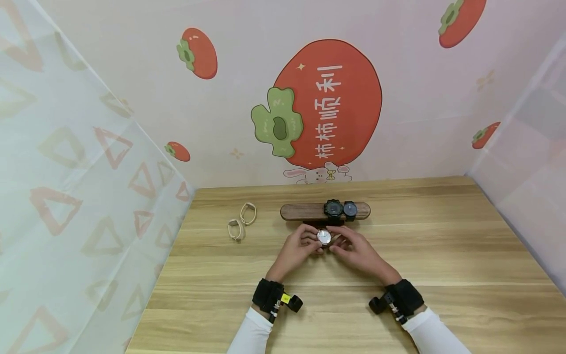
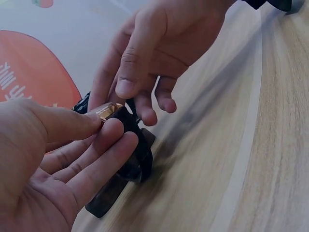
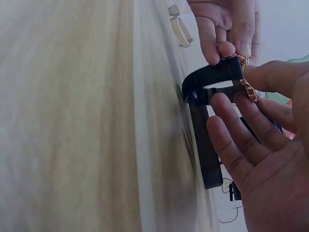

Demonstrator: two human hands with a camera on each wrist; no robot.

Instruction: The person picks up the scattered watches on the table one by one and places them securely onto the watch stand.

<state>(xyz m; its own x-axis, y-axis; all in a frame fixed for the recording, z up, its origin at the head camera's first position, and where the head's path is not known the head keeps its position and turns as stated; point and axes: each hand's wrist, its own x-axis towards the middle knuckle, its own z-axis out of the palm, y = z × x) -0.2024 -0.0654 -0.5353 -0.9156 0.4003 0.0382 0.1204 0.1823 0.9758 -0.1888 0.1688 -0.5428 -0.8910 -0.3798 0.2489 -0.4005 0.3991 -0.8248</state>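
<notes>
The watch case (image 3: pixel 250 92) struck me as polished metal, its strap (image 3: pixel 212 74) smooth and glossy. The long bar (image 1: pixel 301 212) was matt, grained wood, the tabletop (image 1: pixel 331 314) smooth and wood-grained, the sleeves (image 1: pixel 253 332) plain cloth.

Two beige bands (image 1: pixel 233 223) sit close together on the bench (image 1: pixel 212 290). The pale backdrop (image 1: pixel 239 103) shows a large red fruit (image 1: pixel 329 101) and a rabbit (image 1: pixel 316 176).
</notes>
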